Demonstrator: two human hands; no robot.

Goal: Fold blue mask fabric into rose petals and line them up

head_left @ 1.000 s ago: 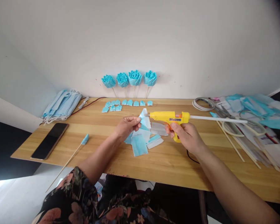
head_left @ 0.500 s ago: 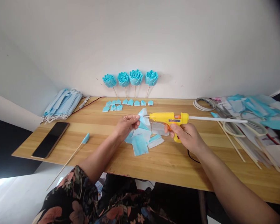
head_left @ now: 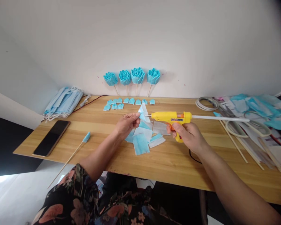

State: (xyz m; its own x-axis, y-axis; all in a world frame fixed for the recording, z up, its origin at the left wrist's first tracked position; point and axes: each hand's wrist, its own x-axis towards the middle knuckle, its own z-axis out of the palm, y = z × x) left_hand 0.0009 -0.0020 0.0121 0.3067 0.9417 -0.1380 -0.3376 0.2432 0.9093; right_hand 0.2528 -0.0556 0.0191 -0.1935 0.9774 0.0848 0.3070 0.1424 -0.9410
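Note:
Between thumb and fingers, my left hand [head_left: 128,124] pinches a folded piece of blue-and-white fabric [head_left: 144,110], its pointed end upward. My right hand [head_left: 188,134] grips a yellow glue gun [head_left: 170,117] by its handle, fingers at the orange trigger. The metal nozzle points left, at or very close to the fabric; whether they touch I cannot tell. A long white glue stick [head_left: 220,118] sticks out of the gun's back. Below the hands lie several loose blue and white fabric pieces [head_left: 141,144].
Several blue fabric flowers [head_left: 137,76] on sticks lean at the wall, with small folded petals [head_left: 131,101] before them. Face masks [head_left: 63,101], a phone [head_left: 51,138] and a blue-tipped stick [head_left: 72,154] are left. Tape rolls [head_left: 206,103], scissors [head_left: 236,129] and scraps [head_left: 259,106] lie right.
The held fabric piece has tilted slightly, its tip now more upright. The glue gun has shifted a little to the right in view, and both hands keep their grips.

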